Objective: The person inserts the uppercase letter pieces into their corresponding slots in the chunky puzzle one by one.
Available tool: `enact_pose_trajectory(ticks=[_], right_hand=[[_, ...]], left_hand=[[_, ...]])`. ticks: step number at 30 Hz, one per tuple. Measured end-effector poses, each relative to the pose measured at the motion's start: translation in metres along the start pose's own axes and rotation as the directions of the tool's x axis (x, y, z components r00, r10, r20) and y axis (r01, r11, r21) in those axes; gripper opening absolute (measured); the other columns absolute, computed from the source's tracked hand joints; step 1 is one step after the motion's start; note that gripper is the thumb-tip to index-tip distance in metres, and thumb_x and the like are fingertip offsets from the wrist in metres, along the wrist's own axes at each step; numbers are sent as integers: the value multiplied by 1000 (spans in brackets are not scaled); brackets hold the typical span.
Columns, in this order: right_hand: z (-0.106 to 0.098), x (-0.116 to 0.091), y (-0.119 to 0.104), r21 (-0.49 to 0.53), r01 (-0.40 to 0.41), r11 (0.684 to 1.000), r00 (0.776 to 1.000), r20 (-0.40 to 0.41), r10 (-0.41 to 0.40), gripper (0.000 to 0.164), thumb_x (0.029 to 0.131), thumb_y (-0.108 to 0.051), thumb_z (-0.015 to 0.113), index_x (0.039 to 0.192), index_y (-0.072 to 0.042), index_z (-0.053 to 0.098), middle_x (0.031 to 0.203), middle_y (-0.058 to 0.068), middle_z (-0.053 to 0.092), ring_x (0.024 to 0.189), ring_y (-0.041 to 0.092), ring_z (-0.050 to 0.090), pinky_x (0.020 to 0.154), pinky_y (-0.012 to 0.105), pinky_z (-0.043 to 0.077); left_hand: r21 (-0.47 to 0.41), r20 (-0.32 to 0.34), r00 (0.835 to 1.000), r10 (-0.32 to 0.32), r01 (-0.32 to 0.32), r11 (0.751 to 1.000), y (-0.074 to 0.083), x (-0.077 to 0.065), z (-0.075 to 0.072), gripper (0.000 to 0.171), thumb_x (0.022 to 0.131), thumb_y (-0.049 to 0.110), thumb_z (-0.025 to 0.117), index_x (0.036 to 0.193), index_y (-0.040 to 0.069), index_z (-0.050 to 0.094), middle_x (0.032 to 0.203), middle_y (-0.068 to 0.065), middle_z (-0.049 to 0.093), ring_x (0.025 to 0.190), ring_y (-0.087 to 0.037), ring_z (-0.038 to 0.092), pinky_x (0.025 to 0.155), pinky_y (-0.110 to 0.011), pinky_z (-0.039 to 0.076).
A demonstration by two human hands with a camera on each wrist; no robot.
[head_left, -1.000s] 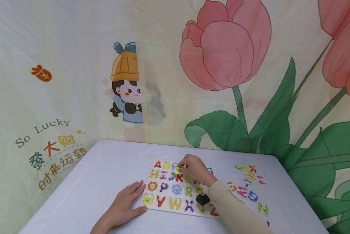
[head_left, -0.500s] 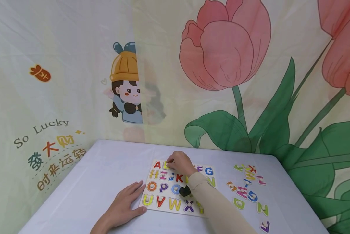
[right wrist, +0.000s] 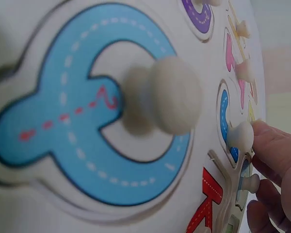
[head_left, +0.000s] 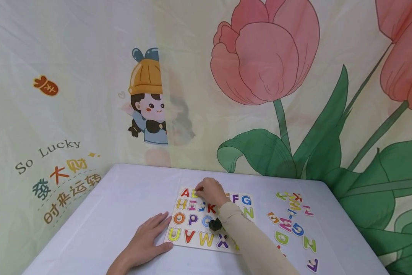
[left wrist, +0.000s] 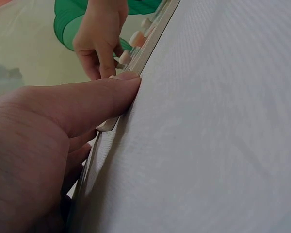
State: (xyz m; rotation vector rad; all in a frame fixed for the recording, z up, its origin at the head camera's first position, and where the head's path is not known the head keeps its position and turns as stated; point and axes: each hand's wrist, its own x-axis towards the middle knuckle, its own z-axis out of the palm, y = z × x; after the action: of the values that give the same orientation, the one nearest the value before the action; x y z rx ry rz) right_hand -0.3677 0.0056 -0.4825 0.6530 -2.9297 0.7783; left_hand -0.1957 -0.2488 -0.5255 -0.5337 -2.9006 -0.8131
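Note:
A letter puzzle board lies on the white-covered table. My left hand rests flat beside its left edge; in the left wrist view the thumb of that left hand touches the board's rim. My right hand is over the top row, thumb and fingers pinching at the yellow B letter piece, which they mostly cover. Close up in the right wrist view, a blue Q piece with a wooden knob sits in the board. Right fingers show behind the J piece's knob.
Loose letter pieces lie scattered right of the board, among them a green D, a blue G, a green N and a purple piece. A printed cloth wall with a tulip stands behind the table.
My right hand moved left with the yellow piece, from over the C to the B spot, and then stayed there. The left hand has kept its place.

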Motion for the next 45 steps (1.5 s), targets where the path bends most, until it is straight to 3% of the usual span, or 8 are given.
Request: enact_pose_trajectory(ticks=[7, 13, 21, 27, 33, 36, 40, 45], right_hand=[[-4, -5, 3, 3, 25, 1000, 1000, 11, -25, 17, 98, -22, 80, 113, -16, 85, 96, -5, 67, 87, 10, 57, 79, 28, 53], [-46, -24, 23, 44, 104, 994, 993, 43, -106, 21, 99, -16, 78, 119, -13, 82, 101, -4, 68, 96, 16, 62, 86, 34, 56], [-127, -71, 107, -3, 192, 981, 981, 10, -192, 22, 96, -5, 78, 117, -8, 81, 110, 6, 73, 101, 27, 66, 85, 40, 59], [-162, -104, 177, -55, 100, 993, 995, -14, -101, 24, 93, 1, 78, 117, -3, 80, 108, 11, 74, 99, 27, 66, 83, 39, 61], [-168, -123, 225, -43, 18, 999, 1000, -22, -19, 22, 95, -1, 78, 116, -4, 81, 110, 10, 76, 101, 29, 68, 88, 46, 62], [-165, -127, 240, -21, -38, 999, 999, -10, 38, 19, 96, -4, 77, 114, -7, 82, 107, 5, 75, 100, 24, 68, 88, 41, 62], [-160, -130, 252, -5, -76, 997, 997, -6, 76, 17, 97, -5, 77, 112, -11, 82, 103, -1, 73, 96, 17, 67, 83, 30, 60], [-156, -128, 253, -40, -48, 998, 998, -32, 47, 15, 95, -5, 79, 108, -10, 84, 95, -3, 72, 89, 13, 65, 76, 26, 58]], left_hand=[[-1, -2, 1000, -3, 3, 1000, 1, -1, -1, 85, 92, 62, 73, 159, 14, 52, 167, -8, 44, 155, -38, 36, 121, -67, 31], [-2, 5, 1000, -7, 7, 1000, 2, -1, -1, 85, 92, 63, 73, 159, 15, 51, 168, -8, 43, 156, -38, 35, 122, -67, 30], [14, 13, 1000, -13, 13, 1000, 2, 0, -2, 85, 92, 63, 72, 159, 16, 51, 168, -7, 43, 156, -37, 35, 122, -66, 31], [9, 9, 1000, -7, 7, 1000, 4, -1, -3, 85, 92, 62, 73, 159, 15, 52, 168, -7, 43, 156, -38, 36, 121, -66, 31], [13, 11, 1000, -18, 18, 1000, 4, -1, -3, 85, 92, 63, 72, 160, 16, 51, 168, -6, 43, 156, -37, 35, 122, -66, 30], [5, 15, 1000, -23, 23, 1000, 3, 0, -2, 85, 92, 64, 72, 160, 17, 51, 168, -5, 42, 157, -36, 35, 122, -66, 30], [-5, 17, 1000, -23, 23, 1000, 4, -1, -1, 85, 92, 63, 73, 160, 17, 51, 169, -6, 42, 157, -37, 34, 122, -66, 29], [-3, 22, 999, -31, 31, 1000, 5, -1, -3, 85, 92, 62, 73, 160, 16, 51, 169, -6, 42, 157, -37, 34, 123, -66, 29]])
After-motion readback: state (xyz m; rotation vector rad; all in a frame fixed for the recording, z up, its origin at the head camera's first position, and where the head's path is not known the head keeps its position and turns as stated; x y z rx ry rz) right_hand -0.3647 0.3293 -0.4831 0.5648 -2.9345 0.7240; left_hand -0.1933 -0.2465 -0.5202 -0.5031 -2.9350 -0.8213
